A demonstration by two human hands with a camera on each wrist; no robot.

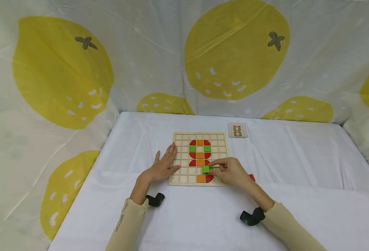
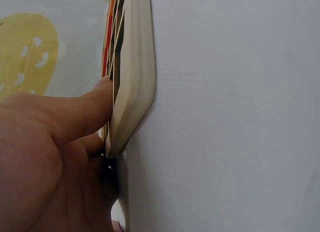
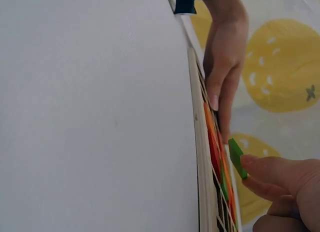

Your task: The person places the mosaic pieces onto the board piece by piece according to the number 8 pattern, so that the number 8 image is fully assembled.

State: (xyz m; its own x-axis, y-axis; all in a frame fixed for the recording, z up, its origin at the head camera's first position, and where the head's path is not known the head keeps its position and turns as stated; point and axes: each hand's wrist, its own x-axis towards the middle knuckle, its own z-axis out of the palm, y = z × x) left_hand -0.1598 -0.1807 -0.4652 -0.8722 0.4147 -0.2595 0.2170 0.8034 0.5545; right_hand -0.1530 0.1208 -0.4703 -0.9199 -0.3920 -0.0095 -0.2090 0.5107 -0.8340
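A small green square tile (image 1: pixel 205 169) is pinched between the thumb and forefinger of my right hand (image 1: pixel 231 171), over the lower middle of a wooden grid board (image 1: pixel 184 137). The right wrist view shows this green tile (image 3: pixel 237 158) tilted and apart from the board. My left hand (image 1: pixel 161 168) rests along the board's left edge, its fingers stretched out and the thumb (image 2: pixel 95 104) touching the rim. Red rounded tiles (image 1: pixel 193 155), orange square tiles (image 1: pixel 200 155) and green tiles (image 1: pixel 192 149) sit in the board's middle columns. My right fingers partly hide the lower right cells.
A small pattern card (image 1: pixel 237 130) with a similar coloured design lies beyond the board's upper right corner. Part of a red piece (image 1: pixel 251 177) shows beside my right wrist. White cloth (image 1: pixel 197 216) covers the table, and a lemon-printed curtain (image 1: pixel 146 52) hangs behind it.
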